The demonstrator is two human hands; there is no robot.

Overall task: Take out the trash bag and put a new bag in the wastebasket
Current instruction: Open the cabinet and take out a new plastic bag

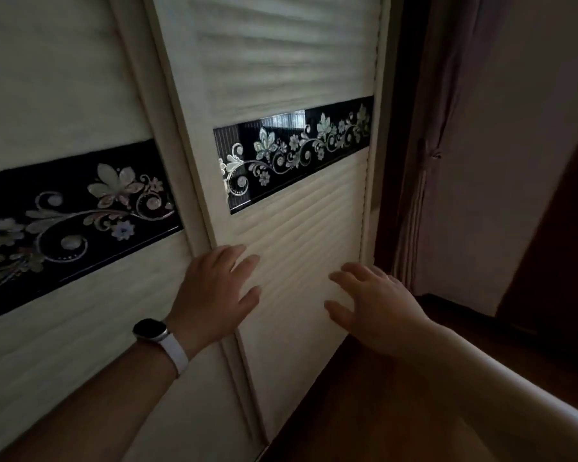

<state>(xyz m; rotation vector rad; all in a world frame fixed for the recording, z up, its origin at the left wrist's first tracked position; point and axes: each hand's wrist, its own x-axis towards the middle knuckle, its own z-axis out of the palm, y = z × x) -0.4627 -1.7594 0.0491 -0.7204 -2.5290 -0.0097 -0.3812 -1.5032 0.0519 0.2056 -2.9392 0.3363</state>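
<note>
Sliding this wardrobe door looks like the step in hand, presumably to reach a fresh bag. At nine o'clock stands the left door panel [64, 95]. At seven o'clock the left hand [214, 291], a wristwatch [151, 330] behind it, lies flat with fingers spread across the edge of the right door panel [297, 235], gripping nothing. At five o'clock the right hand [377, 308] is likewise splayed and empty over the slats; whether it touches them I cannot tell. Press both palms evenly and push sideways, so the panel runs without racking. At three o'clock hangs a curtain [424, 161]. Neither wastebasket nor trash bag is in view.
</note>
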